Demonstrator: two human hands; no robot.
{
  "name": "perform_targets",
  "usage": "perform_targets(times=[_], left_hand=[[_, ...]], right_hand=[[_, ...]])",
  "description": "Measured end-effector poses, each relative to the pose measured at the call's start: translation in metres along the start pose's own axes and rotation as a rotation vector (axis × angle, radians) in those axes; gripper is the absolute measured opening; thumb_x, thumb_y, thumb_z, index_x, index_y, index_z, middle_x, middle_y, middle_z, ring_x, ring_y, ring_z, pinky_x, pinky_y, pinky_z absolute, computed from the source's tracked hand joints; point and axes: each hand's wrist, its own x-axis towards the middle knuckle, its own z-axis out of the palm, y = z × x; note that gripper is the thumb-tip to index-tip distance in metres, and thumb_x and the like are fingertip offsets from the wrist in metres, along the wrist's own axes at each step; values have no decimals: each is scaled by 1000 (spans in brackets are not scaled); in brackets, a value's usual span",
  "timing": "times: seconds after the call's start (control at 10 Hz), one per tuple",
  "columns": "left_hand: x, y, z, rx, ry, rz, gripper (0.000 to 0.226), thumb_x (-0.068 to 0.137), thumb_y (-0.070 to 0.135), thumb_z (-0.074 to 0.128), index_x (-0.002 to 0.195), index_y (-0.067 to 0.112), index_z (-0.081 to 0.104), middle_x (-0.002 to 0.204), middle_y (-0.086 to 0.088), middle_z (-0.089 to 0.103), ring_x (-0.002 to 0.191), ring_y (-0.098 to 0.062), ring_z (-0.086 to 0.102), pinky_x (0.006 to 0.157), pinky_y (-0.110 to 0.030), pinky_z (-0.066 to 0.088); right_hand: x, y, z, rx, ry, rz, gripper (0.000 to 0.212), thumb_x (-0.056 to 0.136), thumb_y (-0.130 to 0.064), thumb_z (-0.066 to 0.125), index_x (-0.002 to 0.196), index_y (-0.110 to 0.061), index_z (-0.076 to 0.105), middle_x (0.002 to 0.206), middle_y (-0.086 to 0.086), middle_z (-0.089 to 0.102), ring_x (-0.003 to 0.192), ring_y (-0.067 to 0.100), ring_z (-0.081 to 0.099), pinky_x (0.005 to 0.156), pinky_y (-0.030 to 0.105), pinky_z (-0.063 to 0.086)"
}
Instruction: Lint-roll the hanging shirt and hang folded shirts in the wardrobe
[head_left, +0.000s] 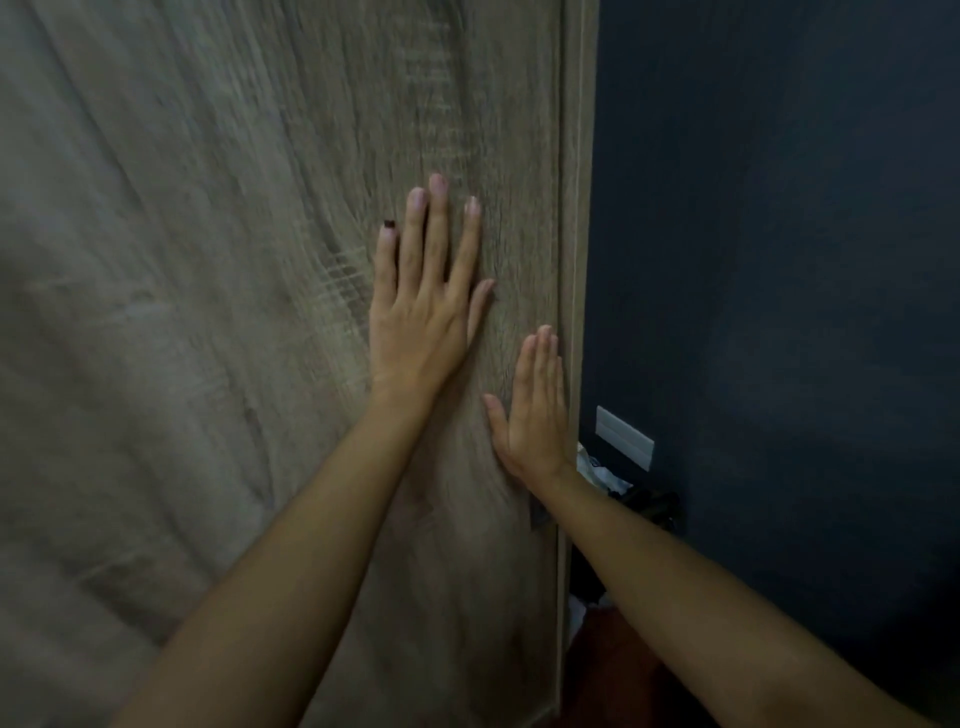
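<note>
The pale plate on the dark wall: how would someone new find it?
Start from the wood-grain wardrobe door that both hands press flat, then cross its right edge to the dark blue wall. The plate sits low on that wall, just right of the right hand. It is the wall's only pale rectangle.

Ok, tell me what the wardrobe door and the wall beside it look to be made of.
Wardrobe door: wood-look board, grey-brown with printed-looking grain, matt; probably laminate rather than solid wood, though blur leaves it open. Wall: smooth, dark blue, matt, likely painted plaster. Both hands press flat on the door.
</note>
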Motion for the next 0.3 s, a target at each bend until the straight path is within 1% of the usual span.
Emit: perform_targets(times=[0.1, 0.2, 0.3], left_hand=[[1, -2, -16, -96, -81, 7, 60, 101, 44, 28, 151, 13, 17, 156, -18, 22, 145, -30, 21, 117, -45, 10], [-12, -13, -36, -208, -195, -4, 60, 102, 39, 27, 152, 10, 13, 158, -17, 16, 147, -29, 15, 118, -45, 13], [-46, -23, -60, -232, -298, -61, 62, 99, 39, 27, 151, 8, 15, 158, -16, 17, 146, -29, 17, 116, -46, 20]], right_hand=[[-1, -2, -18, -36, -106, -14, 85, 97, -50, 38, 150, -7, -13, 159, 11, -15, 149, 24, -10, 122, 40, 2], [-3, -6, -39, -63, -187, -36, 85, 97, -55, 32, 151, -7, -10, 160, 10, -15, 149, 21, -12, 122, 40, 1], [-5, -7, -67, -106, -268, -62, 82, 97, -59, 22, 152, -7, -7, 161, 9, -11, 149, 19, -10, 122, 40, 2]])
